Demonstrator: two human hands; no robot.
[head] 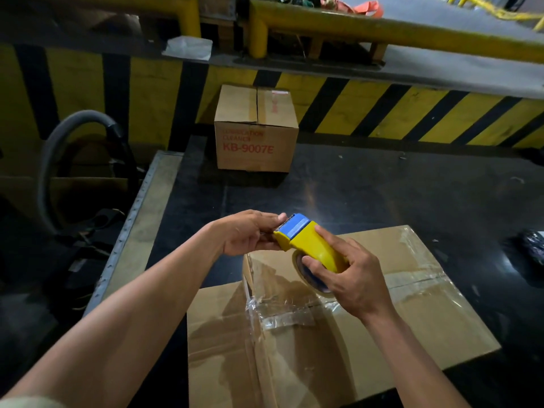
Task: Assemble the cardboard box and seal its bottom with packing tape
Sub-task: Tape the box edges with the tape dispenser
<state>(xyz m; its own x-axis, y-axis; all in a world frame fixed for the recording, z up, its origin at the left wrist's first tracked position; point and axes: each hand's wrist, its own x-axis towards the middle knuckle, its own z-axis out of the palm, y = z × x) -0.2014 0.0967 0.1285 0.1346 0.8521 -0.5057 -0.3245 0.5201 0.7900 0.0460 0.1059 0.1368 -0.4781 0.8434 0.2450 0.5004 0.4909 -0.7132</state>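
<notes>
Beyond both hands (247,234), a carton (255,129) reads "KB-9007E".

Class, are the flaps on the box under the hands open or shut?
Shut: the box has its flaps lying flat, with clear tape over their seam.

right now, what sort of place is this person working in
Probably a warehouse or loading-dock packing station: a yellow-and-black hazard-striped wall, a yellow guard rail above it, and a printed carton on the dark table, beyond the cardboard box and tape dispenser being handled.
</notes>
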